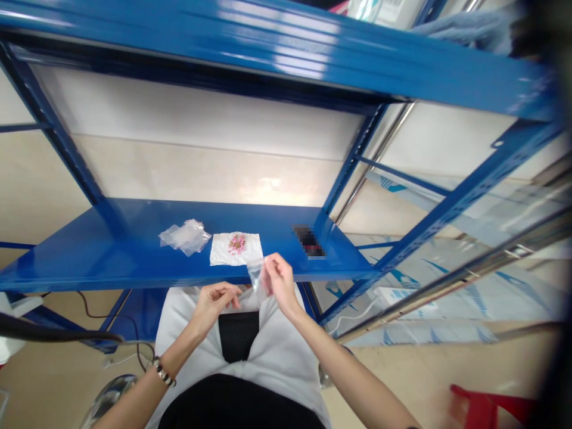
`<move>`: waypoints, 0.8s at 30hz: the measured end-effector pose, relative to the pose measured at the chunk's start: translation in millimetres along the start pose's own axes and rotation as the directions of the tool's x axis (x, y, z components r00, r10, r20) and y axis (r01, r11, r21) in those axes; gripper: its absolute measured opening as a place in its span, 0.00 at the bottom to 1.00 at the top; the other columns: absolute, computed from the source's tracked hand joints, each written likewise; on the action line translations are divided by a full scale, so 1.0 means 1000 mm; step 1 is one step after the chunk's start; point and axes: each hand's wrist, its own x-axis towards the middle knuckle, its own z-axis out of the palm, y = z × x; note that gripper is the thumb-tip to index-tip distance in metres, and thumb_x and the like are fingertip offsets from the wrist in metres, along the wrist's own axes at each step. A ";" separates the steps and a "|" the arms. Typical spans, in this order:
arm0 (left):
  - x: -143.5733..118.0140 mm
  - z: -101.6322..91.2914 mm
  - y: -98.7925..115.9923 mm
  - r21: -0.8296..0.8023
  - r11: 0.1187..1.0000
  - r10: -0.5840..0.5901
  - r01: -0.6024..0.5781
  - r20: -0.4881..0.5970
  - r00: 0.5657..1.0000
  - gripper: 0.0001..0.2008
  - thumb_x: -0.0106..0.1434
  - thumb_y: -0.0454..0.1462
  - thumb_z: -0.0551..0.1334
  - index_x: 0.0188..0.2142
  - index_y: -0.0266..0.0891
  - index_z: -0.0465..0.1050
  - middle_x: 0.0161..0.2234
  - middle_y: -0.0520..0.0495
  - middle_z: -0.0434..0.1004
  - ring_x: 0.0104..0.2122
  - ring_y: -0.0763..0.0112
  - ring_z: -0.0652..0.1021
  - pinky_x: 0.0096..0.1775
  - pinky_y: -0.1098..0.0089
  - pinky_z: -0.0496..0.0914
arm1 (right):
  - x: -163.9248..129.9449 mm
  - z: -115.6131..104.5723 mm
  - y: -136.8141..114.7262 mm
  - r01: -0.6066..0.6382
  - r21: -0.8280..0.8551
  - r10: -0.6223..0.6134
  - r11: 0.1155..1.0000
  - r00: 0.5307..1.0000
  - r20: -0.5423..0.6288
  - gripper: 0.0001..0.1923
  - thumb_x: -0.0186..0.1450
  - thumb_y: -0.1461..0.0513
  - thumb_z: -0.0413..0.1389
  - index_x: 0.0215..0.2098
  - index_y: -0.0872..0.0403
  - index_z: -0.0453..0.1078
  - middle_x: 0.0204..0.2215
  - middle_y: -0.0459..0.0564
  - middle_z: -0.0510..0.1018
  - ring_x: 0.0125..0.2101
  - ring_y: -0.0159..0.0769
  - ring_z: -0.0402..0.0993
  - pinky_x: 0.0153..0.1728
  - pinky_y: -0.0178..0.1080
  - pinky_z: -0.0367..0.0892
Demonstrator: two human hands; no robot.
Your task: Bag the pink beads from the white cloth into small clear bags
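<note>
My right hand (280, 281) pinches a small clear plastic bag (255, 273) at the front edge of the blue shelf. Lower and to the left, over my lap, is my left hand (217, 301), its fingers curled and thumb close to the fingertips. Something see-through shows beside those fingertips, too faint to name. Just beyond the hands, a small heap of pink and green beads or bits (236, 243) rests on a crumpled white sheet (218, 256). Left of the sheet lies a loose pile of clear plastic bags (187, 236).
A dark, blurred-out object (308, 241) lies on the right part of the blue shelf (134, 238). Above it runs an upper blue shelf beam (201, 42). Blue uprights stand at both sides. A red stool (487, 405) is on the floor at lower right.
</note>
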 end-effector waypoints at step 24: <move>0.004 0.002 -0.017 0.007 0.998 -0.069 0.068 0.072 0.995 0.13 0.62 0.44 0.61 0.32 0.35 0.75 0.19 0.48 0.76 0.18 0.72 0.73 0.23 0.73 0.63 | 0.110 0.096 0.018 0.462 -0.747 -0.290 0.479 0.886 0.362 0.10 0.66 0.61 0.54 0.44 0.52 0.73 0.41 0.53 0.74 0.44 0.42 0.67 0.47 0.41 0.61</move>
